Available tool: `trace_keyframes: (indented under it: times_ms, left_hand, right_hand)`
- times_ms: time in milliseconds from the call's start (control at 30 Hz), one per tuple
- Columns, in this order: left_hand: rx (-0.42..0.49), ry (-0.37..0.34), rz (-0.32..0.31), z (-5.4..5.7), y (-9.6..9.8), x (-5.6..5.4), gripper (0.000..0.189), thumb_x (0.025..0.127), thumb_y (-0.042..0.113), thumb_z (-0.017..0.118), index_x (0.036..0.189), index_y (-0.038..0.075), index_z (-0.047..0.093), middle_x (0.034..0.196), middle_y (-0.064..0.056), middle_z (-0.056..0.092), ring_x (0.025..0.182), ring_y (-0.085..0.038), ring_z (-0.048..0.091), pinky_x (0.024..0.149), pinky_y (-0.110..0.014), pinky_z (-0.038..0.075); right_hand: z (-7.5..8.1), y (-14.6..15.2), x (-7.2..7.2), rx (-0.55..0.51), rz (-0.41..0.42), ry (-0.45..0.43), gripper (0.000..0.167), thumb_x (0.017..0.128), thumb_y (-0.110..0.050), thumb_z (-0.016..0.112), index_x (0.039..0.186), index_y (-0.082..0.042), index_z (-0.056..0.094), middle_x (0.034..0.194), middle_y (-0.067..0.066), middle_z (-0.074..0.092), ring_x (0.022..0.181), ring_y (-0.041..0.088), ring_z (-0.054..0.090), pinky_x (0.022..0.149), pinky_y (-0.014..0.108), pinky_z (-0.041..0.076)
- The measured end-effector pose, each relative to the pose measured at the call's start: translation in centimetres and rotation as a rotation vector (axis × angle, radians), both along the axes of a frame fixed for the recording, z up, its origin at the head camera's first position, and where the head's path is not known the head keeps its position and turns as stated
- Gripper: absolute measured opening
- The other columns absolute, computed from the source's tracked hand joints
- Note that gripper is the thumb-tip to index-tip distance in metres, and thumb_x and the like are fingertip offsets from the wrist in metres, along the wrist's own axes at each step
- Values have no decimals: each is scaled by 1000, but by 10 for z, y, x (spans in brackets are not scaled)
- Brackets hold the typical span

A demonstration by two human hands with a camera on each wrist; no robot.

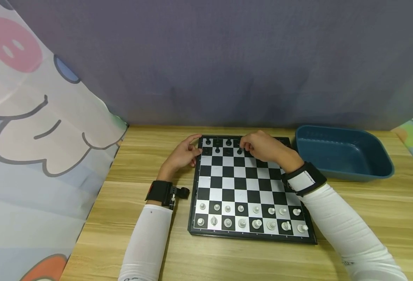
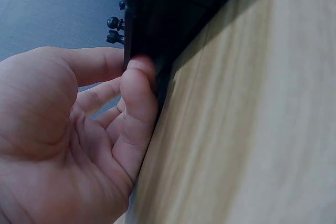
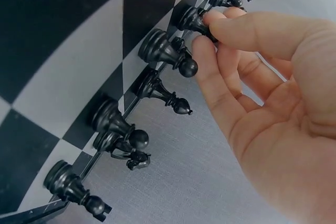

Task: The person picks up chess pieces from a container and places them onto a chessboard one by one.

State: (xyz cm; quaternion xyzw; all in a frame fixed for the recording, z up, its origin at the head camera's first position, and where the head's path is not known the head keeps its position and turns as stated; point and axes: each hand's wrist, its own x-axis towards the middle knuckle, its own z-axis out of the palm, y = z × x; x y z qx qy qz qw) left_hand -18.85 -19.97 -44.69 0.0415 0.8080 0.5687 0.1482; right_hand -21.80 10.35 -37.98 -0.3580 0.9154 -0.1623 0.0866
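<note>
A black-and-white chessboard (image 1: 239, 183) lies on the table. My left hand (image 1: 182, 156) holds its far left edge, and in the left wrist view the thumb (image 2: 137, 90) and a finger pinch the black rim (image 2: 137, 30). Over the far rows, my right hand (image 1: 267, 147) pinches a black pawn (image 3: 193, 19) between thumb and fingertips; its base appears on or close to a square. Other black pieces stand around it, among them a nearer pawn (image 3: 160, 48) and a bishop (image 3: 163, 92). Part of the far right of the board is hidden behind the right hand.
White chess pieces (image 1: 242, 223) stand in two rows along the board's near side. A dark blue tray (image 1: 354, 175) sits at the board's right, close to the right forearm. Behind the wooden table (image 1: 136, 156) rises a grey cloth wall (image 1: 206, 70).
</note>
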Motion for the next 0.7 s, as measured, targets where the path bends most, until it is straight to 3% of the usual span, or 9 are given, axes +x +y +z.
trace_keyframes:
  times_ms: [300,500,700]
  left_hand:
    - [1,-2,-6,0,2,-3,65,102,9,61,159,24,35,84,-8,58,58,-17,55,54,-27,57]
    - [7,-3,-19,-1,5,-4,65,102,8,61,159,23,35,85,-8,58,57,-17,55,53,-27,56]
    - [-2,0,-32,-4,6,-7,66,102,8,61,160,24,34,86,-8,59,58,-17,56,54,-27,56]
  right_hand:
    - [15,12,7,-42,-72,-25,34,94,11,55,119,-5,72,107,11,73,98,26,69,84,43,60]
    - [31,38,18,-106,-141,95,26,94,7,62,115,-3,73,101,11,73,92,27,68,80,46,58]
    - [37,70,40,-168,-261,201,20,93,3,67,109,-6,74,101,9,72,86,24,65,74,42,55]
